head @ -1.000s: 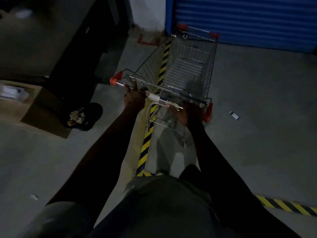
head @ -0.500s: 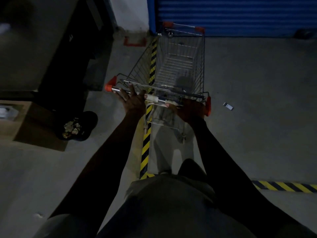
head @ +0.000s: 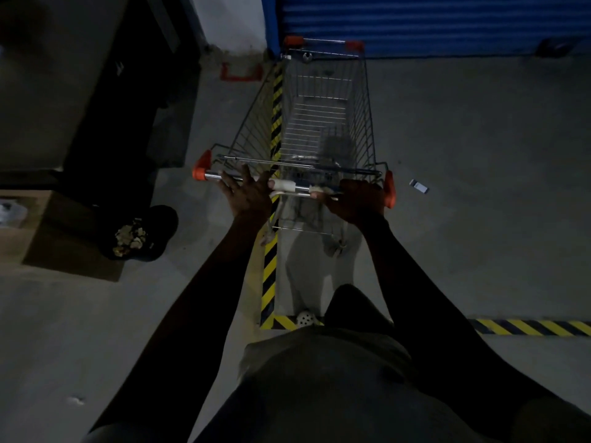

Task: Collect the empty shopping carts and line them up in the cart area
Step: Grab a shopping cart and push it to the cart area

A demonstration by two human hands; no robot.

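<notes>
Empty silver wire shopping cart (head: 323, 123) should be kept parallel to yellow-black striped floor tape (head: 270, 273), handle (head: 211, 176) gripped by right hand (head: 356, 203), just pressed by flat-fingered left hand (head: 248, 195)

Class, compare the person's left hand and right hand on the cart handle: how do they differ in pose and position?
The left hand lies flat, fingers spread straight over the cart handle; the right hand curls round it. The left hand leaves bare bar before the left orange cap; the right hand sits close against the right orange cap. Both rest on one handle.
</notes>
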